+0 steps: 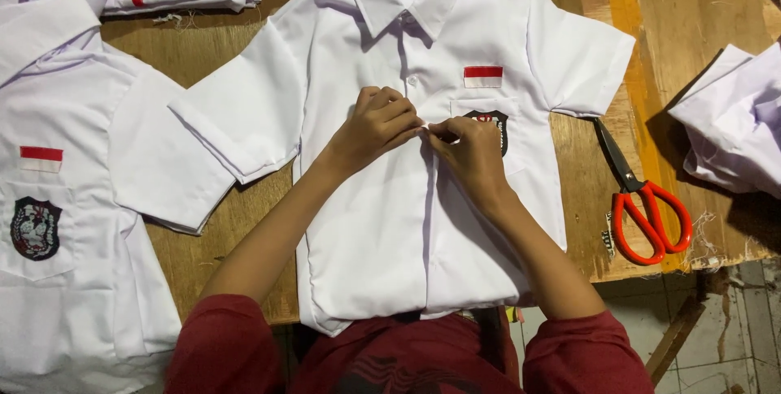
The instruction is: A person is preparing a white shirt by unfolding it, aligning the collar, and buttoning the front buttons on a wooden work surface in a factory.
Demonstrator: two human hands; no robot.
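pointing collar away, shirt (390,223) lies lengthwise

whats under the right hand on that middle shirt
The right hand covers most of the dark badge on the white shirt; only its upper right edge shows. The button under the fingers is hidden.

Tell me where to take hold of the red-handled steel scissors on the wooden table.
Take the red-handled steel scissors by the red loops, probably coming from the near right edge: the loops lie toward you, the closed blades point away toward the white short-sleeved shirt.
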